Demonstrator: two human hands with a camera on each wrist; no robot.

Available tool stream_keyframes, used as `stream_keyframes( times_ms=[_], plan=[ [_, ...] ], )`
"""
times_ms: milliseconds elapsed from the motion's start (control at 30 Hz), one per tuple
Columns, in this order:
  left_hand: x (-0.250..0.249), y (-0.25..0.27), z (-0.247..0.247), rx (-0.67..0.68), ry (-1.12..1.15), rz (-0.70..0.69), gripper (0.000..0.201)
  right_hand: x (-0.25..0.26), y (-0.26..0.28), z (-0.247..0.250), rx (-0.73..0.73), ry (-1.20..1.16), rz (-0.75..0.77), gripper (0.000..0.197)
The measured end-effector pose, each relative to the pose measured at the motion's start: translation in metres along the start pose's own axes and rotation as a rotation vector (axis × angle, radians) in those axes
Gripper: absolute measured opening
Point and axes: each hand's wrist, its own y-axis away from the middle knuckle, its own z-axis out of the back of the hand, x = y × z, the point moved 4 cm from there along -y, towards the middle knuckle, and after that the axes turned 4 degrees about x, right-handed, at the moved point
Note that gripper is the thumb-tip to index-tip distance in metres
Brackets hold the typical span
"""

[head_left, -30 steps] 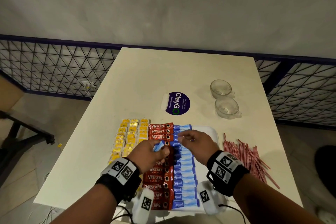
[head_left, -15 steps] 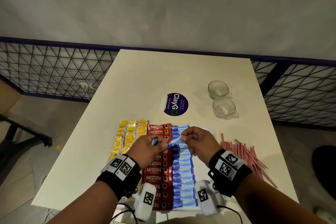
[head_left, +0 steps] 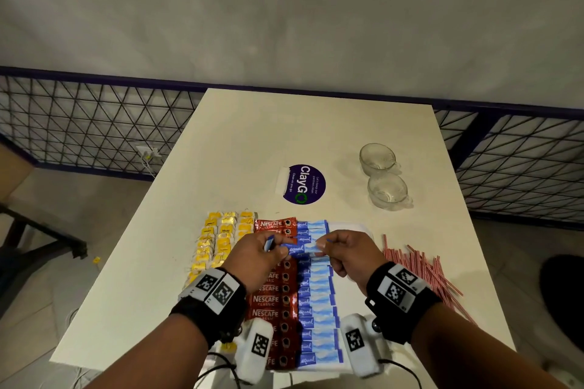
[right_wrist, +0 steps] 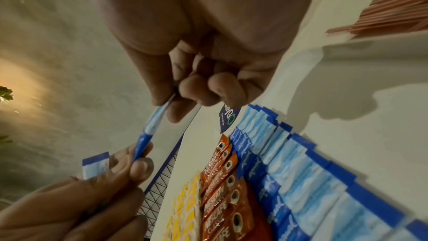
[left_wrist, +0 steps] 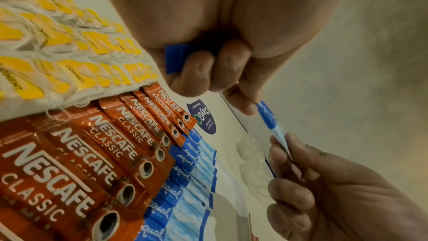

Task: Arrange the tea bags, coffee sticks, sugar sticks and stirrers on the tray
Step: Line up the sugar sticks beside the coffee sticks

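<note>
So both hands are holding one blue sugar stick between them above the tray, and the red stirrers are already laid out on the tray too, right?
Not quite. The left hand and right hand do hold one blue sugar stick between them above the tray, but the head view shows the red stirrers lying on the table, right of the tray.

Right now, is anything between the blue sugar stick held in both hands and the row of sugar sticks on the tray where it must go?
Nothing visible blocks it. The blue "equal" sugar stick, pinched by the left hand and right hand, hangs directly above the blue sugar stick row on the white tray.
</note>
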Motion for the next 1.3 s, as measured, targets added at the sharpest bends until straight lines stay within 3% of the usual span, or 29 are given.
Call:
stream_keyframes(
  times_ms=[233,400,600,833,1133,1300],
  plan=[
    [0.004,-0.007,-0.005,-0.047,-0.013,-0.011,0.023,-0.008,-0.001,0.01,-0.053,0.02,0.018,0.009],
    [0.028,-0.007,0.012,-0.074,-0.153,0.085,0.016,-0.041,-0.008,0.04,-0.143,0.014,-0.128,0.013],
    [0.051,0.004,0.022,-0.096,-0.176,0.144,0.01,-0.066,-0.013,0.035,-0.159,0.036,-0.241,0.015],
    [0.064,0.01,0.028,-0.125,-0.162,0.143,0.007,-0.071,-0.022,0.03,-0.144,0.149,-0.27,0.01],
    [0.066,0.011,0.03,-0.126,-0.149,0.159,0.007,-0.083,-0.028,0.028,-0.145,0.12,-0.332,0.002],
    [0.064,0.012,0.029,-0.129,-0.162,0.163,0.007,-0.085,-0.032,0.031,-0.183,0.302,-0.321,0.019]
  ],
)
